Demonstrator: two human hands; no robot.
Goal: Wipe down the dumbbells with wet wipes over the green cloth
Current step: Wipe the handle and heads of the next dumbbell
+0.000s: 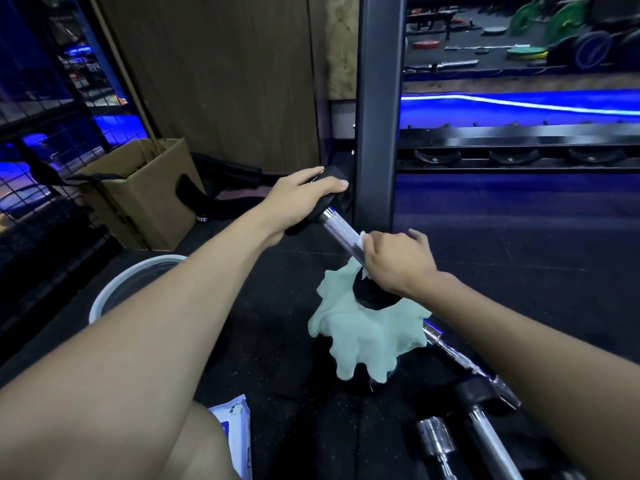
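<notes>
A: Overall illumination?
B: The scene is reading dim. A horizontal blue-white LED light strip (519,103) is glowing at right, tinting the black rubber floor (519,237) blue.
A: Glare?
B: Highlights are blooming on the knurled chrome dumbbell handle (341,228).
A: Distortion?
B: Wide-angle bending is curving the edges; the near forearms are appearing enlarged and slightly soft.

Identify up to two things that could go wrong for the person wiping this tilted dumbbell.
The black-headed dumbbell with a knurled steel handle stands tilted, its lower head on the crumpled pale green cloth; only the left hand steadies the top, so it may slip.

The right hand pinches a small white wipe; rough knurling could shred it.
</notes>
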